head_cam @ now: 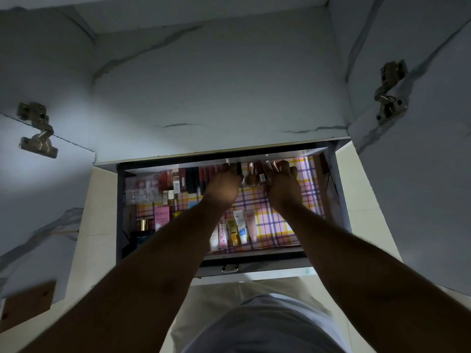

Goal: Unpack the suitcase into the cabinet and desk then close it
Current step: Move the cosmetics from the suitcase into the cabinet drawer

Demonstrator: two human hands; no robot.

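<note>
An open cabinet drawer lined with plaid paper holds cosmetics. A row of lipsticks and tubes stands along its back edge. My left hand reaches to that back row, its fingers curled round a dark lipstick tube. My right hand is beside it, with its fingertips pinching small rose-capped bottles. Two more small bottles stand between my hands. The suitcase is out of view.
Cream tubes lie at the drawer's front and a pink Pond's box and dark boxes at the left. Open cabinet doors with metal hinges flank the drawer. A marbled shelf lies above it.
</note>
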